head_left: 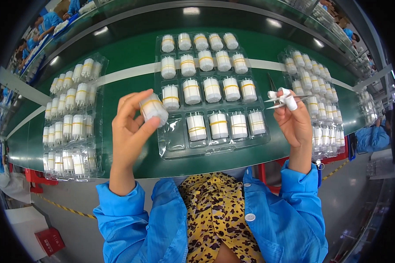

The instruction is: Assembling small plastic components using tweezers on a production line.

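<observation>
My left hand point(131, 125) grips a white cylinder point(153, 109) with a yellow band and a translucent end, tilted between thumb and fingers. It hovers over the left edge of a clear plastic tray point(197, 151). Rows of similar banded white cylinders point(196, 126) stand in that tray, thin prongs showing on top of some. The plastic floor of its near left pocket is visible. Raised to the right of the tray, my right hand point(294, 125) is closed around pointed metal tweezers point(273, 104). White sleeve-like covers point(289, 102) wrap its fingertips.
More trays of white cylinders stand on the green table point(127, 52), one at left point(70, 125) and one at right point(320, 105). A white strip point(127, 75) crosses the tabletop behind my hands. Other people point(373, 138) in blue sit farther off.
</observation>
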Action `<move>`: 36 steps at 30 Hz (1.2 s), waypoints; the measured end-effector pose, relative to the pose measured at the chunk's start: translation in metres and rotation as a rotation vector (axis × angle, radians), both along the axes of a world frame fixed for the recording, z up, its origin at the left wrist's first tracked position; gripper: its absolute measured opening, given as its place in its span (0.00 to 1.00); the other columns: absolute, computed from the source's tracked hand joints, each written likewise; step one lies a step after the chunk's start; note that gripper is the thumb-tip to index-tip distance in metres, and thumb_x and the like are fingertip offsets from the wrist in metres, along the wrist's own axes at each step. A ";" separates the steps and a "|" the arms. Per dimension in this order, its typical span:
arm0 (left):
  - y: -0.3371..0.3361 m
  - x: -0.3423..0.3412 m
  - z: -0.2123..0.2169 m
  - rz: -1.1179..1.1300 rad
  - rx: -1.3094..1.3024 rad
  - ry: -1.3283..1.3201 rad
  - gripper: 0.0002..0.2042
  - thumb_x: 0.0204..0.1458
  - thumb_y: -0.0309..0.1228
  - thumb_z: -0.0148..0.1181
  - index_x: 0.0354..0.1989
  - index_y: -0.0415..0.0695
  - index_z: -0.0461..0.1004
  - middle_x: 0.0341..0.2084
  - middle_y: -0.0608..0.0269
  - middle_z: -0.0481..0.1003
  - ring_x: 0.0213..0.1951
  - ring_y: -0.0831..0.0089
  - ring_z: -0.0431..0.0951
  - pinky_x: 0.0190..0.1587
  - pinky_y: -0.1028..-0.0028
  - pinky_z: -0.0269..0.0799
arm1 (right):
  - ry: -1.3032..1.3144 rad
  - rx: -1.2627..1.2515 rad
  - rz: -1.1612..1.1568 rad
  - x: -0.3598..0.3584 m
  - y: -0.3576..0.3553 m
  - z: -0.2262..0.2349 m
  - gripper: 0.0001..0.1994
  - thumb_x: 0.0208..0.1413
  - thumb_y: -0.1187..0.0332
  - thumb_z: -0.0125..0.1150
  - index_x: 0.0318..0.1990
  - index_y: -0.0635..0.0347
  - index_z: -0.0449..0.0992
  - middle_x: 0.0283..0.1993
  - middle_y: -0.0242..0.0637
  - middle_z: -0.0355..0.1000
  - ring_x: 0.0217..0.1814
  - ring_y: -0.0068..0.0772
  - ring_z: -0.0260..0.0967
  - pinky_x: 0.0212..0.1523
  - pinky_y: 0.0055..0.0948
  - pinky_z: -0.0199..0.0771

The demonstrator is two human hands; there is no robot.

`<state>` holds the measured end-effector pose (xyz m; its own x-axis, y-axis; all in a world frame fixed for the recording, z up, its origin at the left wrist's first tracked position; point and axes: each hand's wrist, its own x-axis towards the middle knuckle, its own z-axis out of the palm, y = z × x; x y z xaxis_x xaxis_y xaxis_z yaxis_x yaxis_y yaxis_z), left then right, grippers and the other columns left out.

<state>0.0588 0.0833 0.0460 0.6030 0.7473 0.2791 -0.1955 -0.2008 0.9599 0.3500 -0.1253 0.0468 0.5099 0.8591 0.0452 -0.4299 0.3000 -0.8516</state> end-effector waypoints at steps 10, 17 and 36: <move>-0.014 0.006 -0.017 -0.036 0.831 0.510 0.22 0.36 0.26 0.68 0.45 0.43 0.75 0.51 0.54 0.66 0.53 0.54 0.66 0.55 0.64 0.61 | -0.157 -0.084 -0.255 -0.018 -0.022 -0.017 0.11 0.59 0.66 0.54 0.45 0.64 0.71 0.38 0.35 0.72 0.33 0.22 0.69 0.32 0.21 0.67; 0.031 0.012 -0.038 0.090 1.007 0.666 0.22 0.40 0.15 0.51 0.48 0.42 0.71 0.52 0.58 0.69 0.54 0.54 0.66 0.54 0.62 0.63 | -0.427 -0.333 0.215 -0.077 -0.044 -0.050 0.09 0.59 0.66 0.54 0.37 0.64 0.73 0.31 0.35 0.74 0.32 0.22 0.71 0.33 0.22 0.70; -0.044 0.049 -0.045 0.152 1.289 0.494 0.07 0.35 0.28 0.61 0.19 0.40 0.69 0.21 0.58 0.67 0.31 0.61 0.69 0.44 0.61 0.67 | -0.628 -0.369 -0.309 0.013 0.031 -0.054 0.14 0.59 0.58 0.54 0.35 0.62 0.74 0.30 0.26 0.70 0.33 0.17 0.64 0.34 0.19 0.64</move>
